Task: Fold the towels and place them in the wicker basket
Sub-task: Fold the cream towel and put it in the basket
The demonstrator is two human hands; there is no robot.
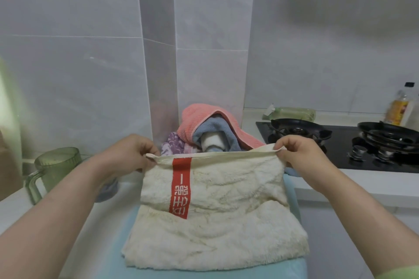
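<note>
The left grip (133, 154) pinched the far left corner of a cream towel (215, 210), thumb and fingers curled over the hem. The right grip (297, 154) pinched the far right corner the same way. Between them the top edge was lifted and stretched nearly level. The rest of the towel draped toward the near side and lay in a thick layer on a pale blue surface (108, 249). A red band (180, 188) with white characters ran down the towel's left part.

Just beyond the raised edge sat a heap of other towels: a pink towel (199, 118) on top, a blue towel (213, 129) under it, a purple patterned towel (174, 145) to the left, and a white roll (213, 142) poking out in the middle.

On the white tabletop (362, 188), a green ribbed jug (56, 165) stood to the left behind the left forearm. To the right lay a black gas hob (340, 142), with a green bottle (292, 113) on its side beyond it and a blurred upright bottle (399, 108) at the far right.
</note>
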